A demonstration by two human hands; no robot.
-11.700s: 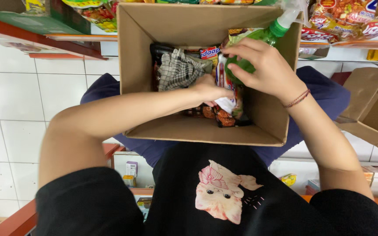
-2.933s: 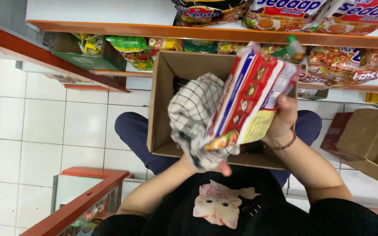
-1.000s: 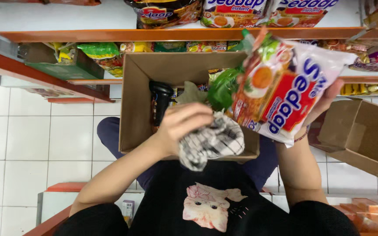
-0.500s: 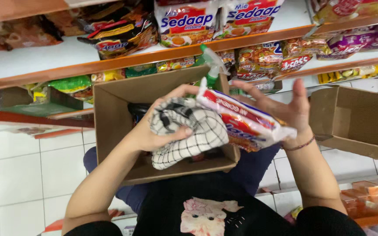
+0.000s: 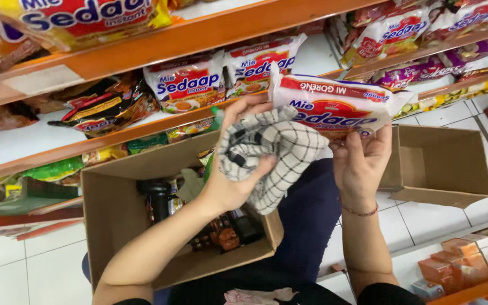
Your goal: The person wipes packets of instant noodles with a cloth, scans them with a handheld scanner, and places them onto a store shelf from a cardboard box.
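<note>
Head view, looking down past both forearms toward stocked shop shelves. Far left: orange-edged shelves [image 5: 142,48] carry packets in dark, yellow and green wrappers. Below them sits an open cardboard box [image 5: 108,226], flaps up, resting on the person's lap above white floor tiles [image 5: 24,265]; inside it lie a black bottle-like item [image 5: 156,195] and several small dark packets, details too cluttered to tell. Left hand [image 5: 230,181] is raised above the box's right rim, fingers curled shut around a bunched white cloth with a black grid pattern [image 5: 275,155]; the thumb presses the cloth from the right and the cloth hangs down past the palm. Cloth touches the underside of a white-and-red instant noodle multipack [image 5: 334,104], which is held level at shelf height, in front of the second shelf where similar noodle packs [image 5: 221,76] stand upright. Right hand [image 5: 362,164] grips the multipack from below at its right part, fingers closed on the wrapper edge, thumb toward the cloth; a thin red bracelet [image 5: 362,213] circles the wrist. Right of this hand stands a second cardboard box [image 5: 441,169], open, its interior showing only bare card. Lower right corner: orange cartons [image 5: 453,262] on a low shelf.
</note>
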